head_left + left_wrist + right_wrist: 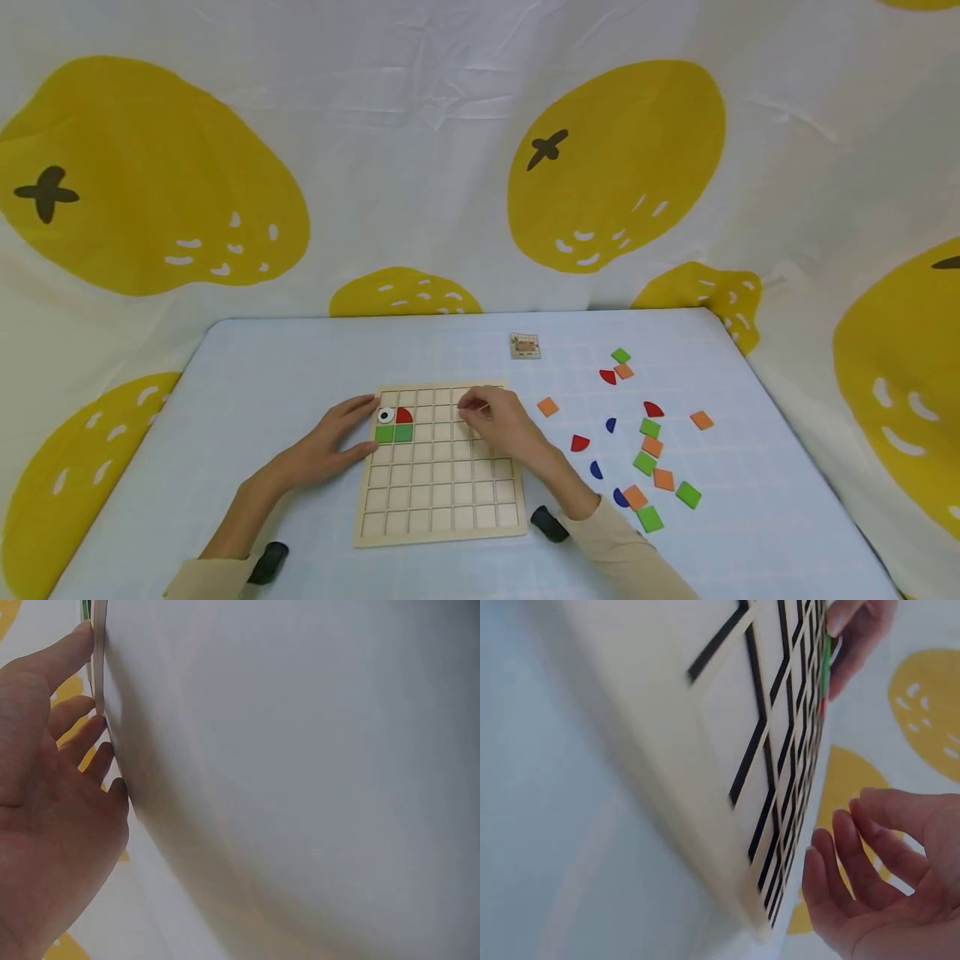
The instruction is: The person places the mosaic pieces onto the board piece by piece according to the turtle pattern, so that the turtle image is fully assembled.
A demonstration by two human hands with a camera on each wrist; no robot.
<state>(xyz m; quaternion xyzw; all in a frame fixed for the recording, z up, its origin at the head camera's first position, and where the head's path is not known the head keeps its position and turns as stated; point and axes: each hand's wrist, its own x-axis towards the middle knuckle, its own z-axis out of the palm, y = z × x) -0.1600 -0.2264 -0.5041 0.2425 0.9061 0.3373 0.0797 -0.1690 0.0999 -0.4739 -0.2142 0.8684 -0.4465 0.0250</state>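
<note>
The left hand (321,455), thumb and fingers spread, touches the left edge of the gridded board (441,473) on the desk (202,425). The right hand (501,428) hovers above the board's far right part — fingers loosely curved. An eye tile (386,416), red piece (404,415) and two green squares (402,432) fill neighbouring cells.

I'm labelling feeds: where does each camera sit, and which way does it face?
Head: on the head, facing forward and down at the grid board, left hand and right hand.
Left wrist: worn there, facing that hand at the board's edge.
Right wrist: worn there, facing across the board; both hands show.
Shared, head and right wrist: board, both hands.
</note>
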